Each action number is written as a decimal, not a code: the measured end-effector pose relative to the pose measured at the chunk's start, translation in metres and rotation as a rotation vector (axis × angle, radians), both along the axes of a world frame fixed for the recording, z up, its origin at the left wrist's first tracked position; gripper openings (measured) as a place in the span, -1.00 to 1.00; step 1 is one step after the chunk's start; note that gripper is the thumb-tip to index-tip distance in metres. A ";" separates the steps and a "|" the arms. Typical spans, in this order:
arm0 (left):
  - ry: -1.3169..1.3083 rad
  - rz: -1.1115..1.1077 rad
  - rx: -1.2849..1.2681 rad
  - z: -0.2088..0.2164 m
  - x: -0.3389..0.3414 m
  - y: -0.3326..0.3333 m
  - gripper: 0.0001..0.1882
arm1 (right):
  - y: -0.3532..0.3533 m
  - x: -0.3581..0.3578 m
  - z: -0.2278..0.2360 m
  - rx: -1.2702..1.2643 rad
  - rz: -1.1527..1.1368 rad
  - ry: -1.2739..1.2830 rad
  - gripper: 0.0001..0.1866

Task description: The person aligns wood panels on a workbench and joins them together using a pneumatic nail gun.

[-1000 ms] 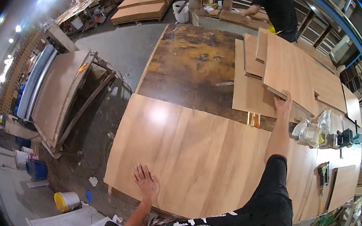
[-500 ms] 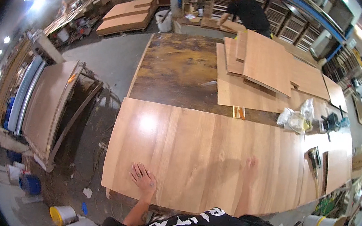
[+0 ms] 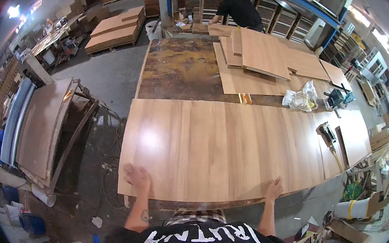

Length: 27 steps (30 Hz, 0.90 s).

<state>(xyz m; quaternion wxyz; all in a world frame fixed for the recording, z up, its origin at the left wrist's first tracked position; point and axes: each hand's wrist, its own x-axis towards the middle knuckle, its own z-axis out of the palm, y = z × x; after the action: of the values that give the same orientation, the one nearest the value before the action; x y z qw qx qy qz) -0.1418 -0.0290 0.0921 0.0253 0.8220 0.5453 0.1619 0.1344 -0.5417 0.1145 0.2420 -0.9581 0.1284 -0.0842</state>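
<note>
A long wood-grain board (image 3: 220, 148) lies flat on the workbench in front of me. My left hand (image 3: 138, 177) is over its near left corner, its fingers smeared by motion, so their state is unclear. By the board's near edge, further right, my right hand (image 3: 274, 188) has its fingers curled closed. Whatever is inside them, if anything, is hidden. A power tool with a hose (image 3: 328, 133) rests at the right end of the board, beside a smaller panel (image 3: 351, 138).
Several stacked panels (image 3: 265, 55) lie at the far right of the dark bench top (image 3: 181, 63). A crumpled plastic bag (image 3: 301, 98), an orange-and-white item (image 3: 245, 98) and another tool (image 3: 338, 97) are nearer. A person (image 3: 239, 10) works beyond. A leaning panel (image 3: 44, 129) stands left.
My view has shifted. The left hand, flat on the board before, is now blurred and nearer the front edge. My right hand has drawn back toward that edge, its fingers curled.
</note>
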 end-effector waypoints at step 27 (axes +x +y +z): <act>0.054 0.225 -0.009 0.022 -0.010 0.024 -0.43 | 0.039 -0.017 -0.002 -0.333 0.016 0.133 -0.41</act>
<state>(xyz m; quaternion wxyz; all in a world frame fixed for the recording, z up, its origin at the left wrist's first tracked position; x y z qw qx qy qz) -0.1518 -0.0049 0.1145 -0.0041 0.7596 0.6353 0.1392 0.1172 -0.5030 0.1121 0.0715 -0.9894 0.1206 -0.0390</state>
